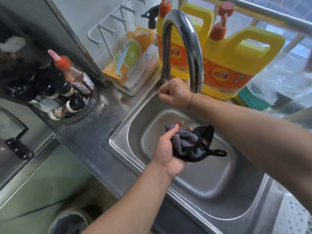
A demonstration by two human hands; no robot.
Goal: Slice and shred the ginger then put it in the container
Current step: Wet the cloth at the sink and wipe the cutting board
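I stand at a steel sink (121,132). My left hand (168,149) holds a bunched grey cloth with black trim (189,144) over the basin. My right hand (173,93) is closed around the tap's lever at the base of the curved chrome tap (182,39). No water runs from the spout. Neither ginger, a cutting board nor a container for it is in view. A black knife handle (18,147) shows at the far left edge.
Two yellow detergent jugs (236,61) stand behind the tap. An orange box in a white tray (130,59) sits left of it. Sauce bottles (67,92) crowd a round holder on the left counter. A plastic bag (278,78) lies at right. A bin (69,223) stands below.
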